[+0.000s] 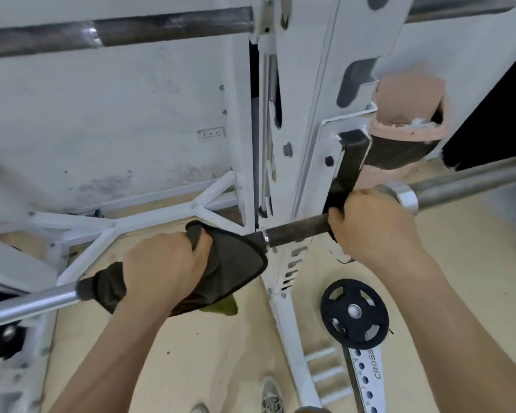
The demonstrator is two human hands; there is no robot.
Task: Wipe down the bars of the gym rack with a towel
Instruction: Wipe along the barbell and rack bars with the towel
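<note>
Mid-wipe. Left hand, fingers clenched round towel bunched over bar at 7 o'clock. Right hand at 3, fingers curled round bare bar, steadying. Next, likely: slide towel toward 8.

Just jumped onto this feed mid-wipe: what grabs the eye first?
Centre frame, the left hand holds a dark towel wrapped round the barbell, while the right hand grips the bare bar beside the white rack upright. Below them, a black weight plate sits low near the rack's foot.
</note>
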